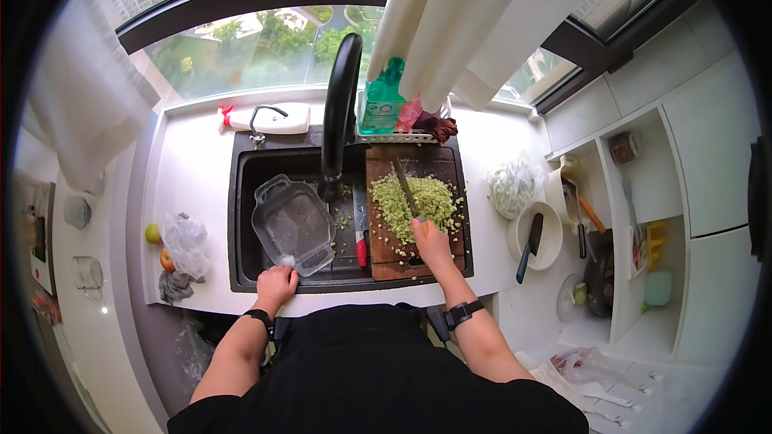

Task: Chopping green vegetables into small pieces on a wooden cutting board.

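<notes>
My right hand [430, 242] grips the handle of a kitchen knife [405, 187]. Its blade lies across a heap of finely chopped pale green vegetable [431, 196]. Under the heap is a dark wooden cutting board [386, 268], set over the right part of the black sink [246, 280]. Curled fingers of my left hand [276, 285] rest at the sink's front rim, close to a clear glass baking dish [289, 223]. That dish sits tilted in the basin. Between dish and board lies another knife with a red handle [361, 248], partly hidden by the board.
A black faucet [341, 108] arches over the sink. Behind it stands a green detergent bottle [381, 105]. On the right, a dark knife [531, 241] lies across a white bowl [553, 244], beside a bagged vegetable [514, 184]. A plastic bag [184, 244] and fruit [167, 260] lie left.
</notes>
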Tool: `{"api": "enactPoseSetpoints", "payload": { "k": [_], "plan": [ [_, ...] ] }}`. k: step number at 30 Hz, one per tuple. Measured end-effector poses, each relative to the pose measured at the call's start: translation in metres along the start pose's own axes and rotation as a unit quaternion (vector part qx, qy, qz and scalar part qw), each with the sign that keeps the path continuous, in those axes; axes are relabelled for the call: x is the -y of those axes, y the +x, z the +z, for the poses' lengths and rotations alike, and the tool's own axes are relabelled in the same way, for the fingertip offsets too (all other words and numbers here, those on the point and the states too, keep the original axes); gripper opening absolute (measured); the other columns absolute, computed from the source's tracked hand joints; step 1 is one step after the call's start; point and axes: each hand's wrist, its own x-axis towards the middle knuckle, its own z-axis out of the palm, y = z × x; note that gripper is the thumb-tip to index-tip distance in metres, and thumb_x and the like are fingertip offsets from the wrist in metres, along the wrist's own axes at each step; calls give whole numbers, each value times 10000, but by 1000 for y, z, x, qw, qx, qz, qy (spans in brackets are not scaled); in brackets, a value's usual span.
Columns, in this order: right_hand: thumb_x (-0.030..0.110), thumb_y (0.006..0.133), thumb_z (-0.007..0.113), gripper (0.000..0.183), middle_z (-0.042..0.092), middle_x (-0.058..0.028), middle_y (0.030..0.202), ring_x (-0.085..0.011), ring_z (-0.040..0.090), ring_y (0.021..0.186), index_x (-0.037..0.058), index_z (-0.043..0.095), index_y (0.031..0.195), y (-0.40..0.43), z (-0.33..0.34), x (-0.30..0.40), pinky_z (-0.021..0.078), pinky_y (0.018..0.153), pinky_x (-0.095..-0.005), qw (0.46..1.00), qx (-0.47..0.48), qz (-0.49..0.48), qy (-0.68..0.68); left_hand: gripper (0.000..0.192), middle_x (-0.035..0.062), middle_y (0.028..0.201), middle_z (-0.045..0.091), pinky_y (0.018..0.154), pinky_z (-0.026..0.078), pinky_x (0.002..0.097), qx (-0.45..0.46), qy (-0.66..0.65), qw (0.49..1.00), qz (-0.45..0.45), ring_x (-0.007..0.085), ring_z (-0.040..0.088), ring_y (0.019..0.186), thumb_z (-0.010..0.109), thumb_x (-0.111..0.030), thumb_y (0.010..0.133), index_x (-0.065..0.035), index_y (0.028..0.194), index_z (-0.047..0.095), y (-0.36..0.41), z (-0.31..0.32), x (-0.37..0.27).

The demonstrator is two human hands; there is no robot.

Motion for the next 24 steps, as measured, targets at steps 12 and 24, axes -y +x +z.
{"api": "enactPoseSetpoints", "payload": {
  "k": [12, 24],
  "plan": [
    [488, 967, 491, 503, 633, -181, 697, -363, 636, 648, -1, 565, 870, -10, 3, 9, 499, 611, -436, 995, 31, 22, 95, 247, 88, 781, 678, 699, 523, 430, -23, 7, 1000, -1, 284, 659, 776, 540, -283, 841, -90, 764, 674, 1, 2, 0],
    [484, 983, 479, 459, 501, -19, 555, -126, 501, 423, 45, 496, 848, -16, 20, 3, 413, 396, -295, 951, 70, 131, 271, 235, 78, 770, 671, 690, 519, 428, -27, 3, 1000, -3, 277, 654, 766, 544, -277, 829, -90, 748, 659, 1, 5, 0]
  ]
}}
